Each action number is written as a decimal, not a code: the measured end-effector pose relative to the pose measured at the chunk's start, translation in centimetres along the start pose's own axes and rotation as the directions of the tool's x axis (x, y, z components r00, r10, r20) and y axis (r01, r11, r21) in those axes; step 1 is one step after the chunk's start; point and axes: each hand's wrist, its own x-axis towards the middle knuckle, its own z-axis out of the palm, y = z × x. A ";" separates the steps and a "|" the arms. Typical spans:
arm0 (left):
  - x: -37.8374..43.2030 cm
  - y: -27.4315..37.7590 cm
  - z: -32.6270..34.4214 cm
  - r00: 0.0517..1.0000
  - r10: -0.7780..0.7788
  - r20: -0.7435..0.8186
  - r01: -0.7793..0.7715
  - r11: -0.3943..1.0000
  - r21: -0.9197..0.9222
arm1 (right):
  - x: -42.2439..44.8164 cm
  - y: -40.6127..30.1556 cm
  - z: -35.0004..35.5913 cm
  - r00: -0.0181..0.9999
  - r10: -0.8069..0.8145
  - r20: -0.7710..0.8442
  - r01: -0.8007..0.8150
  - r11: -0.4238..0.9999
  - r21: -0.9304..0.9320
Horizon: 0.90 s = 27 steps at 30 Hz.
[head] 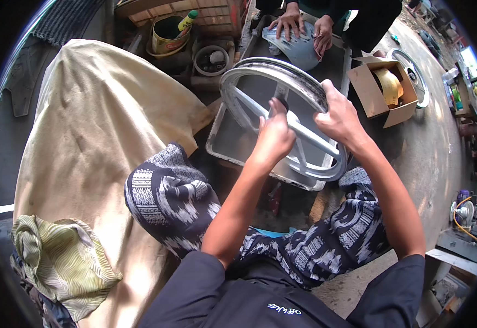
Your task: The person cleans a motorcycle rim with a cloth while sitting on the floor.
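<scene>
My right hand (339, 112) grips the rim of a spoked metal motorcycle wheel (316, 141), its thumb and fingers around the upper right edge. The wheel is held tilted above a shallow rectangular tray of grey liquid (238, 141). My left hand (275, 133) is at the spokes near the hub, its fingers on a small dark pad (281, 104) pressed against a spoke; the hand is slightly blurred. Grey-black residue marks the rim. Across the tray, another person's hands (291, 24) hold a curved grey-blue panel (294, 47).
A cardboard box (367, 92) holding a yellow roll stands right of the tray, beside another wheel (425, 78). At upper left are a yellow bucket (164, 43) with a bottle and a round tub (197, 61). A beige cover (87, 143) drapes a large object at left, with a patterned cloth (70, 262) on it.
</scene>
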 end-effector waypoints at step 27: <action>-0.7 0.4 0.4 0.967 -0.103 -0.232 0.110 0.994 0.019 | -2.0 -2.4 0.5 0.999 -0.008 0.046 0.006 0.999 0.047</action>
